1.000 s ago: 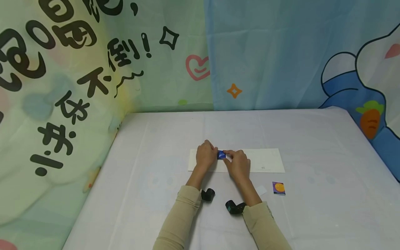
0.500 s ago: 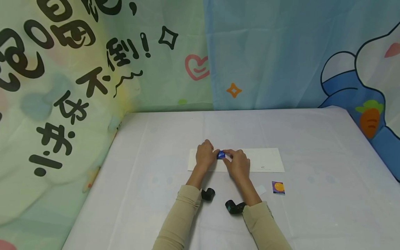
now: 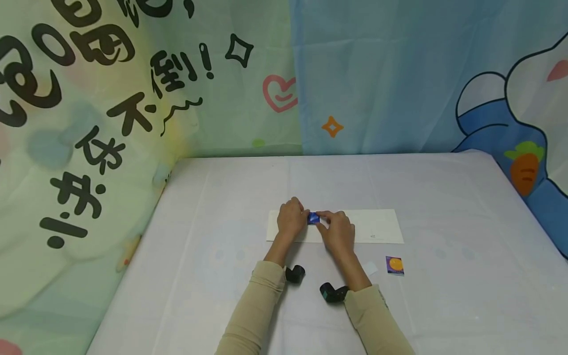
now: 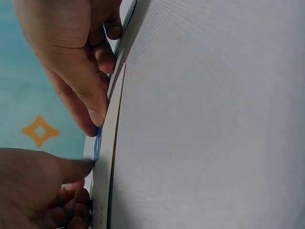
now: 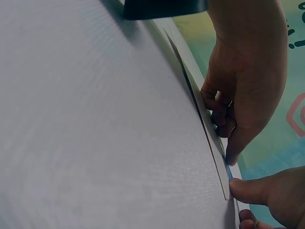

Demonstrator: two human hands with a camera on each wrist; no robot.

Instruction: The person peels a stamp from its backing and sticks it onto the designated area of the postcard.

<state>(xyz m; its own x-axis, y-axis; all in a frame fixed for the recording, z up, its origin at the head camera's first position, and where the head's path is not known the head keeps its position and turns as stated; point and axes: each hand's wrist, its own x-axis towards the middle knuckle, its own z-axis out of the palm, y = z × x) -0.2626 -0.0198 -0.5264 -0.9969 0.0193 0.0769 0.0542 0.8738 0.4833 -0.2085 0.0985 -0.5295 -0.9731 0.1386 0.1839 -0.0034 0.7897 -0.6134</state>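
A small glossy blue square card lies over a long white board on the table. My left hand holds its left edge with thumb and forefinger. At the right edge, my right hand has thumb and forefinger on the upper and lower corners. In the left wrist view the card shows only as a thin blue sliver between the two hands. From the right wrist the board is also seen almost edge-on, and the fingers hide most of the card.
A small purple card with an orange circle lies in front of the board, to the right. Near my right forearm is a pale scrap. Black wrist cameras sit on both forearms. Printed curtains hang behind the white-covered table.
The left thumb reached slightly over the blue card half a second ago and is now back at its left edge. The right hand has stayed in place.
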